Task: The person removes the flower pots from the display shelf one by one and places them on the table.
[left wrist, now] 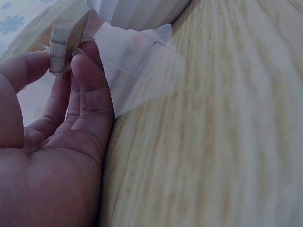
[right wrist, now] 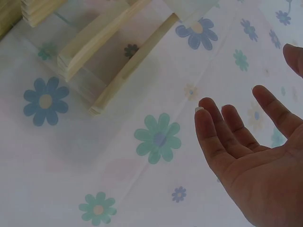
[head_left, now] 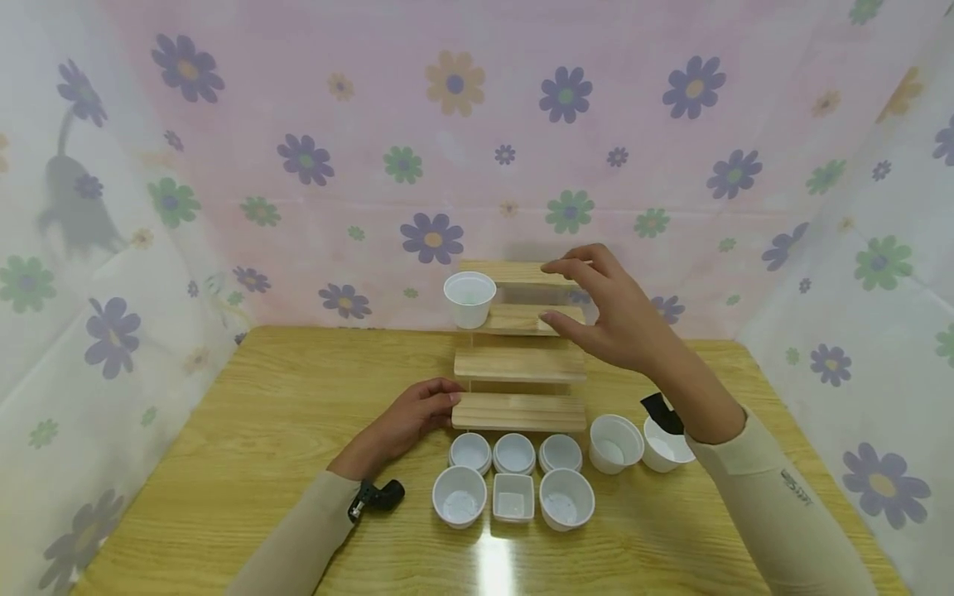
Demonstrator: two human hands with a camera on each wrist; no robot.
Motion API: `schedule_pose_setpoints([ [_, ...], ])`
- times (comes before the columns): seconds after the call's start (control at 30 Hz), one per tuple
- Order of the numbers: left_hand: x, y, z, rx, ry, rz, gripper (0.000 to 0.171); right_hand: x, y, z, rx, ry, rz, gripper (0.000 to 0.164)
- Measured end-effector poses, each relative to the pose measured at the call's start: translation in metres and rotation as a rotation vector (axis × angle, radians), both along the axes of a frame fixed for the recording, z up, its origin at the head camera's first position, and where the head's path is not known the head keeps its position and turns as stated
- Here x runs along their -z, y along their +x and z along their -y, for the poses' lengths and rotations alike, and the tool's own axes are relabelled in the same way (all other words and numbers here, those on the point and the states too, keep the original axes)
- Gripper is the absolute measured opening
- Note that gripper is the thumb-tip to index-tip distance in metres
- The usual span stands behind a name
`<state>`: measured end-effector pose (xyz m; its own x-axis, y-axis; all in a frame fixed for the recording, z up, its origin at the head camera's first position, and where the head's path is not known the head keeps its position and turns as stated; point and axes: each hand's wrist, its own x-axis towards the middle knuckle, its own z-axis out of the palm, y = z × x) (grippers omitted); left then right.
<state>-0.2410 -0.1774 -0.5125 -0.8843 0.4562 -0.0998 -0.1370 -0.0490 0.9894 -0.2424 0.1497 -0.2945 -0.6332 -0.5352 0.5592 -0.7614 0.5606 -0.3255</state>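
Note:
A tiered wooden display stand (head_left: 519,364) with clear side supports stands on the table. On its upper left end sits a white cup (head_left: 470,301). My left hand (head_left: 417,414) is at the left end of the lowest step; in the left wrist view, its thumb and fingers pinch the plank's end (left wrist: 59,45). My right hand (head_left: 607,314) hovers by the right side of the upper steps, fingers spread and holding nothing. The right wrist view shows that hand (right wrist: 255,156) apart from the steps (right wrist: 137,59).
Before the stand are three small round bowls (head_left: 514,454), then two white cups (head_left: 460,497) with a square bowl (head_left: 513,498) between them. Two larger cups (head_left: 616,444) stand to the right, one partly behind a black wrist mount (head_left: 662,411). Flowered cloth (head_left: 507,165) hangs behind.

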Motion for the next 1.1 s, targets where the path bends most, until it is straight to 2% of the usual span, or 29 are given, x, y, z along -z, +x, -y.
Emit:
schedule_pose_setpoints([
  [0.47, -0.002, 0.000, -0.002, 0.001, -0.001, 0.009, 0.036, -0.025, -0.027, 0.042, -0.034, 0.136, 0.066, 0.057],
  [0.7, -0.002, 0.001, -0.002, -0.003, 0.002, 0.019, 0.033, -0.021, -0.045, 0.062, -0.044, 0.226, 0.159, 0.062],
  [0.93, -0.005, 0.002, -0.001, 0.003, 0.002, 0.012, 0.037, -0.021, -0.058, 0.082, -0.021, 0.341, 0.152, 0.068],
  [1.1, -0.006, 0.002, -0.001, -0.006, -0.011, 0.021, 0.036, -0.019, -0.064, 0.096, -0.006, 0.438, 0.177, 0.079],
])
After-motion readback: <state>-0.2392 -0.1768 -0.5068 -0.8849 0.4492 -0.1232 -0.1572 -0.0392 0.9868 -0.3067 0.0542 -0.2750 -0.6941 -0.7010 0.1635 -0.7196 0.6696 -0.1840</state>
